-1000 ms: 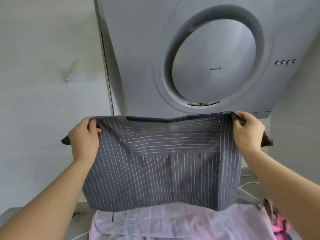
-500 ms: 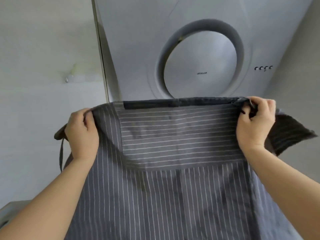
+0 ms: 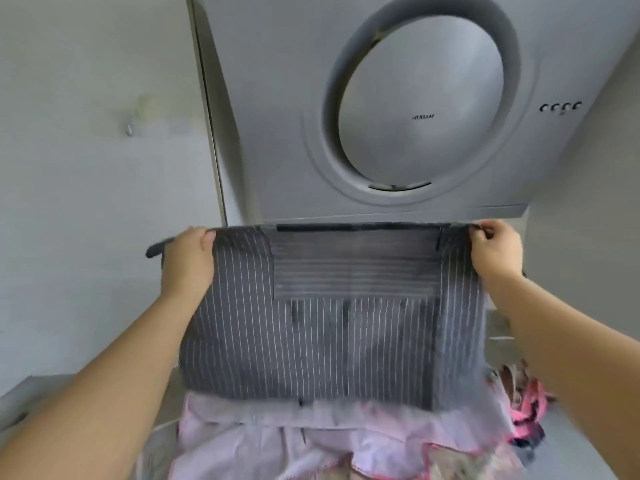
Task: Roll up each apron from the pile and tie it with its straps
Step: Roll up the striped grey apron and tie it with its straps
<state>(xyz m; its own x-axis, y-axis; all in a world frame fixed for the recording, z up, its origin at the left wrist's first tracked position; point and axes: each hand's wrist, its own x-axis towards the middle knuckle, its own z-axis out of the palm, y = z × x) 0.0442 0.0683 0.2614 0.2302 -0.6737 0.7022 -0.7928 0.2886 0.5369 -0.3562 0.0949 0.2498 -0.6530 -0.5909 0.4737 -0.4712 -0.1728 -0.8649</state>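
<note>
Your left hand (image 3: pixel 188 263) and right hand (image 3: pixel 496 251) each pinch a top corner of the striped apron (image 3: pixel 329 323), holding it spread and hanging above the pile (image 3: pixel 311 441). A strap (image 3: pixel 157 249), blurred, seems to trail past your left hand.

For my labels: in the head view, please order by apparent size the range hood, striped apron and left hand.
1. range hood
2. striped apron, held nearer the camera, so true sizes are unsure
3. left hand
</note>
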